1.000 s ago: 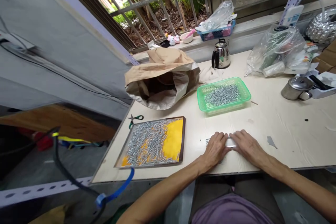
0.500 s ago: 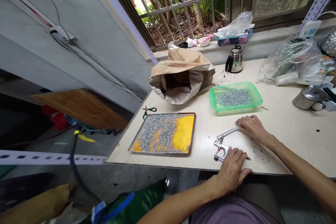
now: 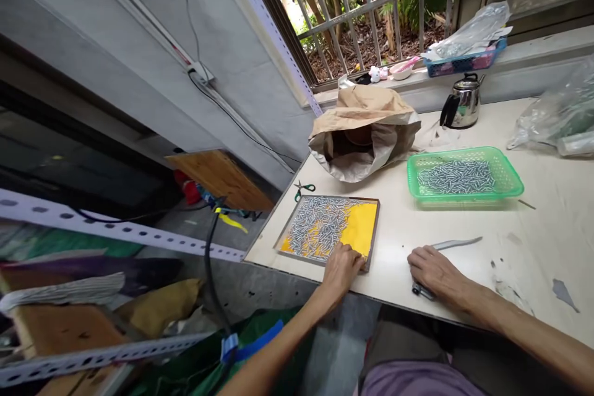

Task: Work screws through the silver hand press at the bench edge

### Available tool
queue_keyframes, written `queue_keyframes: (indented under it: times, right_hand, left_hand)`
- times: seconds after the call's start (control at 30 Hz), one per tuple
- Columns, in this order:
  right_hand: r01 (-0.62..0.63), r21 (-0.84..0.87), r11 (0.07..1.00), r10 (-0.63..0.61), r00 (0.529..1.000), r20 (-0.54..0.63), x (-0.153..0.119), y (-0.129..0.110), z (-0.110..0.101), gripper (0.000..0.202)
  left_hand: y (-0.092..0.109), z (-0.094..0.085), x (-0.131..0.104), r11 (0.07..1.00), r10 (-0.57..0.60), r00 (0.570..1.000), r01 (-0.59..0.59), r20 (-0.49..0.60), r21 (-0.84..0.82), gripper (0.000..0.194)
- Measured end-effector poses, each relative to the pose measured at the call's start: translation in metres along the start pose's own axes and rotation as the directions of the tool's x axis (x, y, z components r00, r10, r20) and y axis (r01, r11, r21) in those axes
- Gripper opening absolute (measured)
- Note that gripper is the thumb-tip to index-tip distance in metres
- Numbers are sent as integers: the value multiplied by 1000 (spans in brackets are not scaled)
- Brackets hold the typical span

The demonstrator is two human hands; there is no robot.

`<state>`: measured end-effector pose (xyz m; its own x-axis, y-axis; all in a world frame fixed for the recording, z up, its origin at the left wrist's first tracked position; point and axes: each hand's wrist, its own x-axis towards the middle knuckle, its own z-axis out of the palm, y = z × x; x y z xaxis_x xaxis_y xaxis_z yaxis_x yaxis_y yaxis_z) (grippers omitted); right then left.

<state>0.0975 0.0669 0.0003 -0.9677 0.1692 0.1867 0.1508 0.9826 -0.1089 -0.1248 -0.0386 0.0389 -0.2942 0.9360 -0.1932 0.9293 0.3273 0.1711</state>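
My left hand (image 3: pixel 342 267) is at the front right corner of a shallow tray (image 3: pixel 377 229) with a yellow bottom and many small metal pins (image 3: pixel 320 223). Its fingers are bent down at the pins by the near rim, and whether they pinch one is too small to tell. My right hand (image 3: pixel 434 271) lies over a metal hand tool (image 3: pixel 457 243), covering its middle. The tool's long handle sticks out behind the hand and its dark knob shows in front. The fingers are curled on the tool, which rests on the table.
Behind my right hand stands a green basket (image 3: pixel 465 197) of metal pins. An open paper bag (image 3: pixel 366 111) lies behind the tray, and green-handled scissors (image 3: pixel 304 188) sit at its back left. A steel kettle (image 3: pixel 465 102) and a plastic bag (image 3: pixel 557 117) are farther back.
My left hand has moved left from the tool to the tray's front corner. My right hand has come down from the handle's end onto the tool's body. The view has swung left.
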Motion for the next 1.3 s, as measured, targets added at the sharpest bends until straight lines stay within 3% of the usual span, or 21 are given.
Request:
queue_keyframes:
  times: [0.07, 0.17, 0.23, 0.3, 0.37, 0.43, 0.5, 0.57, 0.67, 0.73, 0.9, 1.17, 1.3]
  right_hand:
    - [-15, 0, 1000, 15, 996, -83, 5, 7, -5, 25]
    - [-173, -3, 985, 168, 963, -212, 18, 34, -42, 32]
    - [-385, -76, 920, 354, 897, -263, 26, 59, -76, 32]
    - [-600, -145, 787, 542, 784, -302, 28, 78, -103, 29]
    - [-685, -123, 719, 646, 722, -247, 21, 83, -113, 28]
    - [-647, -6, 763, 645, 761, -72, 3, 71, -104, 31]
    - [-560, 160, 813, 549, 829, 109, -21, 48, -82, 34]
    - [-519, 230, 823, 496, 855, 154, -46, 25, -56, 25]
    - [-515, 183, 837, 496, 857, 141, -73, 2, -28, 9]
    - [-528, 140, 838, 516, 849, 116, -81, -4, -20, 9]
    - [-541, 125, 832, 532, 841, 100, -80, -8, -19, 17]
    - [-557, 220, 801, 551, 829, 93, -80, -13, -24, 20]
    - [-553, 255, 793, 552, 830, 84, -81, -13, -25, 21]
  left_hand:
    - [-1, -5, 8, 999, -46, 990, 44, 136, 18, 20]
    - [3, -6, 15, 996, -85, 975, 76, 207, 49, 19]
    - [4, -4, 19, 994, -91, 973, 78, 213, 72, 19]
    - [3, -2, 22, 993, -84, 974, 65, 208, 97, 19]
    - [2, -2, 22, 992, -73, 980, 53, 183, 111, 18]
    - [3, -4, 20, 997, -56, 992, 50, 109, 60, 18]
    - [7, -6, 16, 993, -51, 998, 53, 20, -105, 18]
    - [18, -6, 11, 933, -51, 999, 50, 8, -358, 18]
    - [45, 2, 8, 739, -16, 988, 114, 152, -664, 17]
    - [63, 12, 9, 641, 8, 966, 193, 259, -743, 16]
    - [87, 35, 18, 579, 3, 915, 328, 404, -747, 15]
    - [89, 42, 23, 598, 42, 853, 395, 520, -697, 21]
    - [88, 43, 24, 654, 42, 827, 402, 561, -641, 24]
